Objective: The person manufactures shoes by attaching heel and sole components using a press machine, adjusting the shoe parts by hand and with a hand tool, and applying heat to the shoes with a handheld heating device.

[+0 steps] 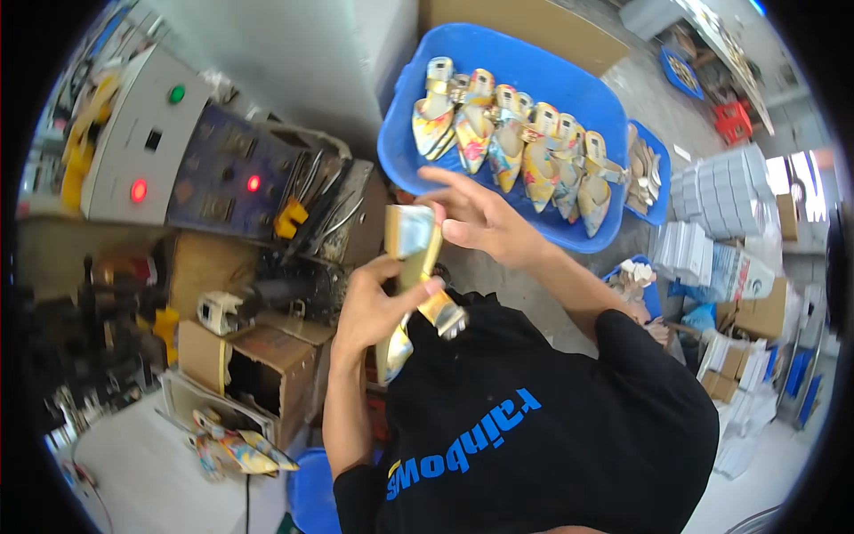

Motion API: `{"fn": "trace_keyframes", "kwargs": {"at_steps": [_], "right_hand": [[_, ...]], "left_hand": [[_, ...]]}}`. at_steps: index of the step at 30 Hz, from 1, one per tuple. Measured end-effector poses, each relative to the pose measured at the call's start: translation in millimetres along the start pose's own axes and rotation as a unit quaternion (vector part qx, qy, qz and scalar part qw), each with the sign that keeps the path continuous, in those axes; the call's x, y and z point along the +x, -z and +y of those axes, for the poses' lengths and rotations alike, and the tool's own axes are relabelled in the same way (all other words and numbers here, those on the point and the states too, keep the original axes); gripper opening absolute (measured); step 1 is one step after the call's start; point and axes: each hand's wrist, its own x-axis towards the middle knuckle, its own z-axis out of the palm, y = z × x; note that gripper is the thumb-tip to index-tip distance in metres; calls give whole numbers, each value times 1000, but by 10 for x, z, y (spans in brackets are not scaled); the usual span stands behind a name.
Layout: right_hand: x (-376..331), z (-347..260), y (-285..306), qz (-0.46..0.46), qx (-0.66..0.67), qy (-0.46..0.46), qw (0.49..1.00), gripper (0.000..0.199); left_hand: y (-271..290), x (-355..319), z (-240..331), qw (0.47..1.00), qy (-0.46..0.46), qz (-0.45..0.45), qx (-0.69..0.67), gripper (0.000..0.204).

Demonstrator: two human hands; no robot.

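My left hand (374,303) is closed around a shoe (412,233) with a yellow, blue and white floral pattern, held in front of my chest. Its block heel points up and away from me, and a strap hangs toward my shirt. At the heel end is my right hand (494,222), with its fingers spread. Whether those fingertips touch the shoe, I cannot tell. Just beyond the right hand stands a blue tub (507,44), holding several pointed floral shoes (507,151) in a row.
On the left is a machine with a grey control box (133,147) and red and green lights. Below it stands a cardboard box (258,360); more floral shoes (245,449) lie on a white surface. Smaller blue tubs (656,209) and stacked grey-white pieces (721,191) are at right.
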Motion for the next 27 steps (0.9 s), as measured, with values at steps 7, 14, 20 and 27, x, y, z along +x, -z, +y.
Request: {"fn": "trace_keyframes", "kwargs": {"at_steps": [7, 14, 20, 27], "right_hand": [[-743, 467, 127, 120, -230, 24, 966, 112], [-682, 520, 1239, 504, -556, 16, 661, 83], [-678, 1759, 2874, 479, -805, -8, 350, 87], [319, 1191, 1507, 356, -816, 89, 446, 68]], "left_hand": [[-797, 937, 21, 974, -172, 122, -77, 30], [-935, 1012, -41, 971, -197, 133, -6, 29], [-619, -245, -1104, 940, 109, 102, -307, 21], [-740, -2157, -1612, 676, 113, 694, -223, 17]]}}
